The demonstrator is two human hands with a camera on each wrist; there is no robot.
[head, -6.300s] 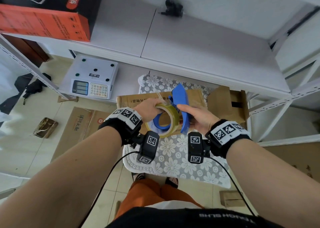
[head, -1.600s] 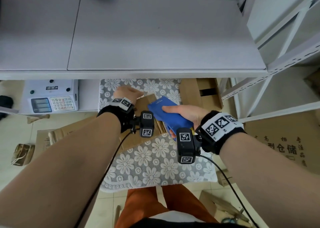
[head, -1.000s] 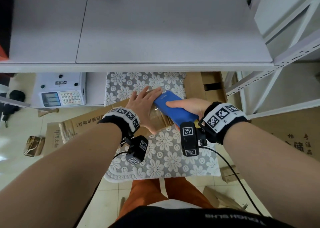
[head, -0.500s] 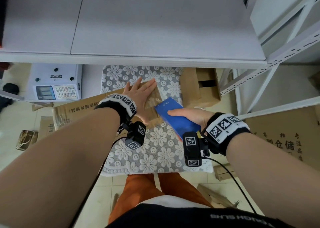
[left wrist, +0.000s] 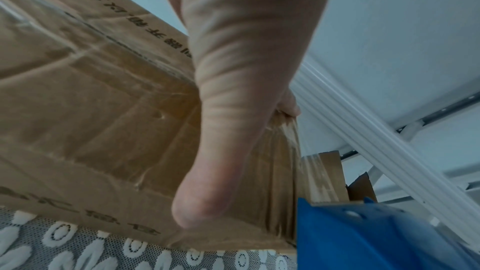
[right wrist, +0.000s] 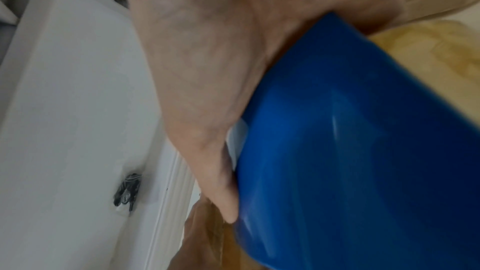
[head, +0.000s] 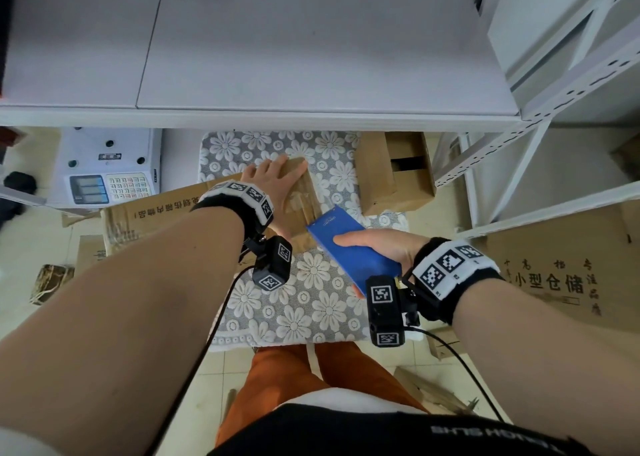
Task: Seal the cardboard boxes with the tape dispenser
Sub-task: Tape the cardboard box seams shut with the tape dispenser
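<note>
A brown cardboard box (head: 156,213) with printed characters lies across the flower-patterned cloth (head: 304,303). My left hand (head: 277,182) presses flat on its right end with straight fingers; the left wrist view shows the palm edge (left wrist: 233,130) on the taped cardboard (left wrist: 91,100). My right hand (head: 377,246) grips the blue tape dispenser (head: 349,251) at the box's near right corner. In the right wrist view the blue dispenser (right wrist: 363,151) fills the frame under my fingers (right wrist: 221,192), blurred. Clear tape (head: 304,199) runs along the box top.
A second open cardboard box (head: 394,175) stands right of the cloth. A white scale (head: 110,164) sits at the left under the grey shelf (head: 277,57). White rack posts (head: 519,164) rise at the right. Flattened cartons (head: 561,275) lie on the floor.
My right hand has drawn the dispenser back toward me along the box top. The left hand went from the box's far end to lying flat on the top.
</note>
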